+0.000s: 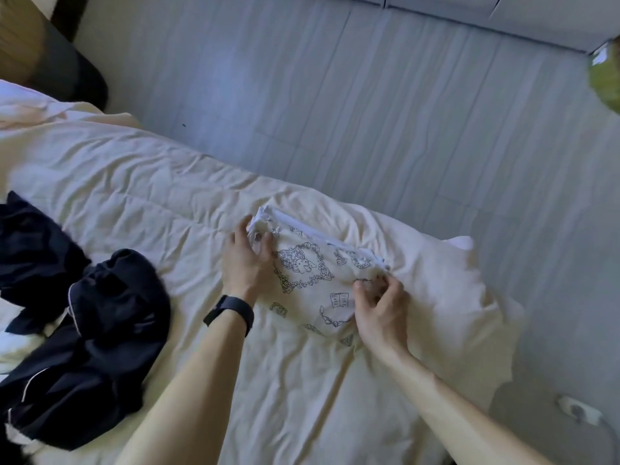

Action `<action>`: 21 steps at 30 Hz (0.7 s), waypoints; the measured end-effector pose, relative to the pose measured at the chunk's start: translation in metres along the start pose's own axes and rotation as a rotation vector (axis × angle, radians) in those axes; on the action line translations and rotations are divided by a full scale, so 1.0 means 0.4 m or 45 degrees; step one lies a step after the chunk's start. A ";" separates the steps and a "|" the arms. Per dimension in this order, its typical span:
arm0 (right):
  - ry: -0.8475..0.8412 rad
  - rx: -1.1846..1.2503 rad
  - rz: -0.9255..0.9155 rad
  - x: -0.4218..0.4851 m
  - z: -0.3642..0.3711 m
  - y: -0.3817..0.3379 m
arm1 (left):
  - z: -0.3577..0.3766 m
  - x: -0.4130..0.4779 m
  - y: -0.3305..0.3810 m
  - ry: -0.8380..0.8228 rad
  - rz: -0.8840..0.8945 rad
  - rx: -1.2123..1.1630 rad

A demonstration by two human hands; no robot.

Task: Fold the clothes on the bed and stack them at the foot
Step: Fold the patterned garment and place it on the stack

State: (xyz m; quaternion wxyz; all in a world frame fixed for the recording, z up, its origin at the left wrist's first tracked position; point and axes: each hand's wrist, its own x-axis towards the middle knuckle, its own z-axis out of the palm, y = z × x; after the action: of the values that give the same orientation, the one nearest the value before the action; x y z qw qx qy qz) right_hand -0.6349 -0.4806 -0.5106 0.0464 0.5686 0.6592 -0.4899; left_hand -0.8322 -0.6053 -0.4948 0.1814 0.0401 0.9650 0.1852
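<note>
The floor (pixel 369 112) is laid in long pale grey planks with a faint wood grain. Soft, cool light falls on it, with 1 bluish sheen (pixel 218 78) toward the upper left. 1 small dark speck (pixel 183 125) lies on the planks near the bed (pixel 134 169), which is covered in a wrinkled cream quilt whose corner hangs over the floor at the right. White cabinet fronts (pixel 503 11) line the top edge. A brown wooden piece (pixel 16 38) stands in the upper left corner, a dark rounded shape (pixel 80 75) beside it. A white plug (pixel 577 409) with a cable lies on the floor at the lower right. A blurred green thing (pixel 605 82) shows at the right edge.
</note>
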 end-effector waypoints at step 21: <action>-0.006 -0.998 -1.001 0.137 0.187 0.110 | 0.224 0.065 -0.179 -0.222 0.883 0.613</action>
State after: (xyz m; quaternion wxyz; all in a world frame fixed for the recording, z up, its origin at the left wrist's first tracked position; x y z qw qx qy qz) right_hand -0.6564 -0.4999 -0.6092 0.0695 0.2190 0.9546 -0.1896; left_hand -0.8245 -0.6372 -0.6077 0.1747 0.4189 0.8911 0.0006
